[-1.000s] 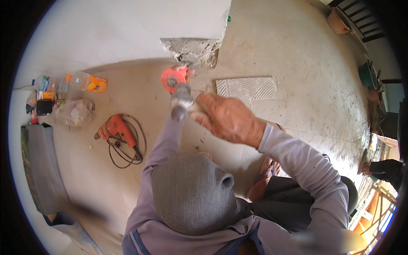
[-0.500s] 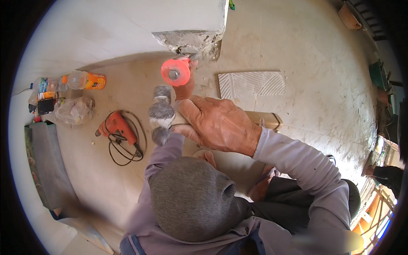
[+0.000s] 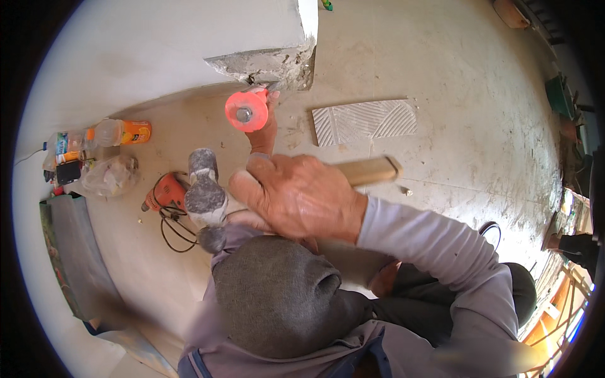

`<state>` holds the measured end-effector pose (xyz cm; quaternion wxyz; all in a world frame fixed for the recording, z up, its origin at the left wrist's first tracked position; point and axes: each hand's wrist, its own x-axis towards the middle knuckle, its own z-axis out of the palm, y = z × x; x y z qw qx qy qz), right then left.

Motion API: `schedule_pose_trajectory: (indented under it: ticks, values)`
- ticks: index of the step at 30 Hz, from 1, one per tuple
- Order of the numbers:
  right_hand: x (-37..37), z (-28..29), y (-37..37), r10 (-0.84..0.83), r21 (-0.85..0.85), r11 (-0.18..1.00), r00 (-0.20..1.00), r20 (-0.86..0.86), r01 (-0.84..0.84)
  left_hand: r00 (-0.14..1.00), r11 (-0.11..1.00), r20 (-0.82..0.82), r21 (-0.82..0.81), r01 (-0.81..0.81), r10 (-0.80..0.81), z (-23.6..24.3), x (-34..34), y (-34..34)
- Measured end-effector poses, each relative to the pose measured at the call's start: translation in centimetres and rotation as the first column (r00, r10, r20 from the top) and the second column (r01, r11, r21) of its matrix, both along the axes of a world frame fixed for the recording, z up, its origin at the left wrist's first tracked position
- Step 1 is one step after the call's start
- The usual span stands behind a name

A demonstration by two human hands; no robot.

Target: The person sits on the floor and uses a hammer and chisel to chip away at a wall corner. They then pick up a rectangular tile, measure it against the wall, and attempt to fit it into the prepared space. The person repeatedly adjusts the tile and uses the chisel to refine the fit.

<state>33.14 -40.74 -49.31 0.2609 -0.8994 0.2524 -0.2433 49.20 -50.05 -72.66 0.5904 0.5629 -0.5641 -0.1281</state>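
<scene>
My left hand [image 3: 263, 129] is closed around a chisel [image 3: 244, 114], seen end-on with its round red hand guard and grey metal striking end. The guard hides most of the grip. The chisel's far end is at the broken plaster [image 3: 268, 66] low on the white wall's corner; its tip is hidden. My right hand [image 3: 309, 198] grips a club hammer [image 3: 207, 200] by its wooden handle, which sticks out to the right of the fist. The dusty grey hammer head is raised to the near left of the chisel, apart from it.
A ridged tile piece [image 3: 365, 121] lies on the floor to the right. At left are a red corded drill [image 3: 167, 192], plastic bottles [image 3: 129, 131], a clear plastic bag [image 3: 112, 175] and a grey sheet [image 3: 79, 252]. Grey cloth [image 3: 271, 296] fills the lower middle.
My right hand has drawn the hammer left and nearer to me, widening the gap to the chisel. My left hand still holds the chisel at the wall. The whole view has shifted slightly.
</scene>
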Motion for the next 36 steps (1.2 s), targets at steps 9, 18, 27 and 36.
schedule_pose_trajectory:
  ticks: [9,18,27,36]
  values:
    - [0.5,-1.4,-1.2,-0.136,0.039,0.990,0.989,-0.051,0.138,0.987,0.996,-0.162,0.091,-0.001,0.016,-0.5,-0.2,-0.8]
    - [1.0,-1.6,-0.4,-0.158,0.290,0.930,0.959,-0.235,0.225,0.964,0.990,-0.265,0.144,0.004,0.035,3.6,1.0,0.4]
    - [1.5,-2.4,0.6,-0.049,0.369,0.923,0.985,-0.163,0.107,0.985,0.999,-0.169,-0.014,0.037,-0.039,2.3,2.3,1.9]
    - [1.6,-3.0,0.4,-0.065,0.337,0.931,0.973,-0.223,0.140,0.989,0.995,-0.142,-0.092,0.039,-0.051,0.7,1.3,1.4]
